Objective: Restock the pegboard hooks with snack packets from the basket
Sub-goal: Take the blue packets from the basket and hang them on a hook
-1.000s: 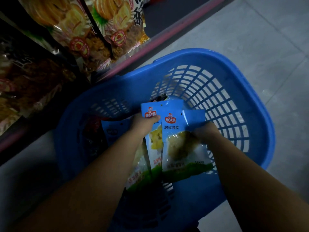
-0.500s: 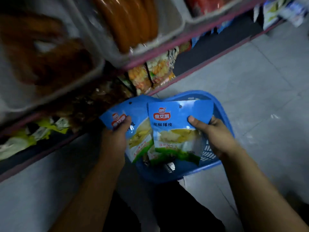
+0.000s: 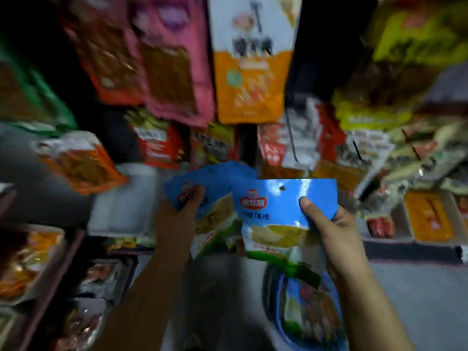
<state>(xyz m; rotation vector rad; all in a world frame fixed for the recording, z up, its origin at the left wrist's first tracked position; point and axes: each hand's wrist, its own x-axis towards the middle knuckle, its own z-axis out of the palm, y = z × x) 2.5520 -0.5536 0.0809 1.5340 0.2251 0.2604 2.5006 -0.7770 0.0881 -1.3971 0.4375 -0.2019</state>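
While the left hand (image 3: 186,211) grips a fanned stack of blue packets (image 3: 210,183), the right hand (image 3: 329,224) pinches one blue packet (image 3: 278,214) upright, hang-hole topmost, just below the hanging snacks (hooks blurred), basket (image 3: 281,300) underneath

Both hands have come up out of the basket (image 3: 283,300), which a second ago filled the view and now shows only low down, blurred. The right hand (image 3: 334,231) has lifted one blue packet (image 3: 278,214) upright before the hanging snack bags (image 3: 250,72), thumb on its front. The left hand (image 3: 177,216) has raised its fanned packets (image 3: 215,178) beside it.
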